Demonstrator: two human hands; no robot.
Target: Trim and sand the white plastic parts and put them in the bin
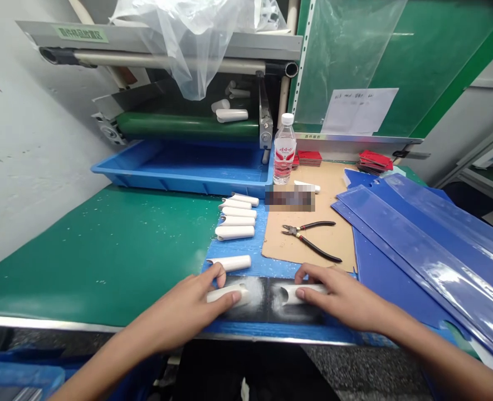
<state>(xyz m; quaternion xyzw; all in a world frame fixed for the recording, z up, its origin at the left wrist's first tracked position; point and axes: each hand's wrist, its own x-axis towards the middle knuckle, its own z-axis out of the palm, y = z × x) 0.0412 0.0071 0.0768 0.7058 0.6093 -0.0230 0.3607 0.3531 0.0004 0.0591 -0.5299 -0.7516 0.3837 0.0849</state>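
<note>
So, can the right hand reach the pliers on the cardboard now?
Probably yes: the pliers lie just beyond the right hand, nothing between them, but it holds a white part.

Matt white plastic tubes [234, 233] lie on a smooth green tabletop [104, 256]; glossy blue plastic sheets [430, 245], matt brown cardboard [333, 239], metal pliers [308, 236], a clear plastic bottle [284, 149].
</note>
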